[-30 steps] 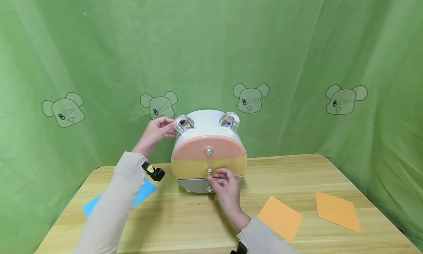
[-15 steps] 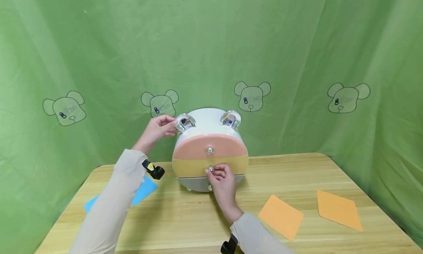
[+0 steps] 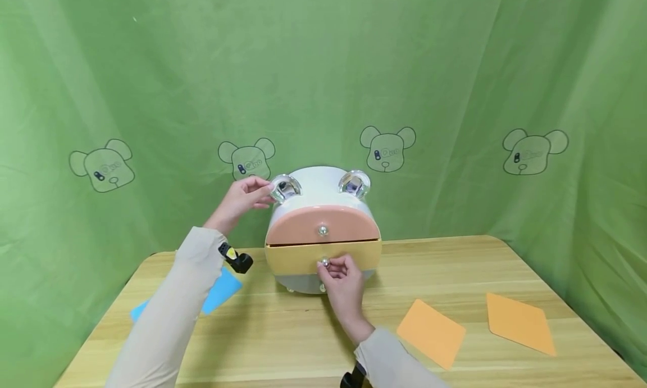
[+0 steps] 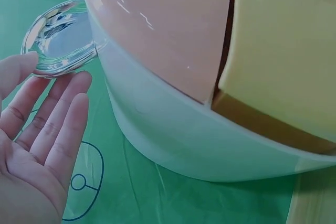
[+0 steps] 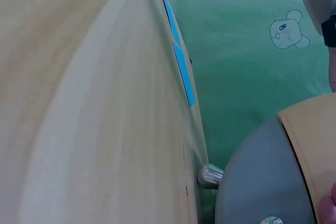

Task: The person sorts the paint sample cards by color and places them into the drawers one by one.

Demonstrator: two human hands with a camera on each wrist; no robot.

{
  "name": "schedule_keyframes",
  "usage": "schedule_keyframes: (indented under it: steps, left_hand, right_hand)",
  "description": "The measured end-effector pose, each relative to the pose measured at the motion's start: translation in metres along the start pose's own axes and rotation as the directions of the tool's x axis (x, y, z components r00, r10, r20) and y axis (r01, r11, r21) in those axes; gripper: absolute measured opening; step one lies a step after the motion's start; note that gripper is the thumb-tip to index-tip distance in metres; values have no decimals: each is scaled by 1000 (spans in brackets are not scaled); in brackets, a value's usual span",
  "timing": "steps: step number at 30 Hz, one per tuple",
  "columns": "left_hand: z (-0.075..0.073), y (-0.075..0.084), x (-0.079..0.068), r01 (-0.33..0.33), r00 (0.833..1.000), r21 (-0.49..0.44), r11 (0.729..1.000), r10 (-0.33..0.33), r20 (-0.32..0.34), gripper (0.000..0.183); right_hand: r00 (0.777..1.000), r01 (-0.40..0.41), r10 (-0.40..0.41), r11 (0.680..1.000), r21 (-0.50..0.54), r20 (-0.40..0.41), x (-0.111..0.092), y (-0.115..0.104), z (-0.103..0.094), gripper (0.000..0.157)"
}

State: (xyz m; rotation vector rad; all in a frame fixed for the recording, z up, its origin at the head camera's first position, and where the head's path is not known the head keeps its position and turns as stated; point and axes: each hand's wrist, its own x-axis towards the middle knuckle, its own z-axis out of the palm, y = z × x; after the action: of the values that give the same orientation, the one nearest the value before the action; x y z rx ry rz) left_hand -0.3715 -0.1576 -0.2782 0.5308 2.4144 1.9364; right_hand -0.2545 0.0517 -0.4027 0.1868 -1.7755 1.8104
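Note:
A small rounded drawer cabinet (image 3: 319,187) with two silver ears stands on the table. My left hand (image 3: 241,201) pinches the rim of the cabinet's left ear (image 4: 62,38) between thumb and fingers. The yellow middle drawer (image 3: 293,260) juts slightly out of the cabinet, leaving a dark gap under the pink top drawer (image 3: 323,219). Thumb and fingers of my right hand (image 3: 347,291) pinch the silver knob (image 3: 325,261) of the yellow drawer. Below it the grey bottom drawer (image 5: 262,177) sits flush. Only a bit of the right hand shows in the right wrist view.
Two orange cards (image 3: 432,333) lie on the wooden table (image 3: 273,343) to the right. Blue cards (image 3: 222,291) lie at the left, partly hidden behind the left forearm. A green curtain (image 3: 313,68) with bear-head drawings hangs behind and at the sides.
My right hand has moved onto the yellow drawer's knob, taken hold of it and drawn the drawer a little way out. My left hand stays at the ear.

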Motion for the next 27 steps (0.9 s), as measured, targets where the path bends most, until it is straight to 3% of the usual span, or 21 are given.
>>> schedule_keyframes:
  steps: [13, 19, 27]
  left_hand:
    - [-4, -1, 4, 59, 998, -16, 998, -58, 36, 28]
    - [-4, 0, 4, 61, 997, -14, 998, -60, 40, 28]
    - [-4, 3, 2, 60, 997, -13, 998, -60, 43, 27]
  right_hand:
    - [997, -61, 58, 995, 73, 43, -21, -8, -15, 19]
    - [998, -28, 24, 995, 91, 50, -35, 9, -22, 21]
    - [994, 76, -85, 987, 138, 65, -52, 7, -34, 21]
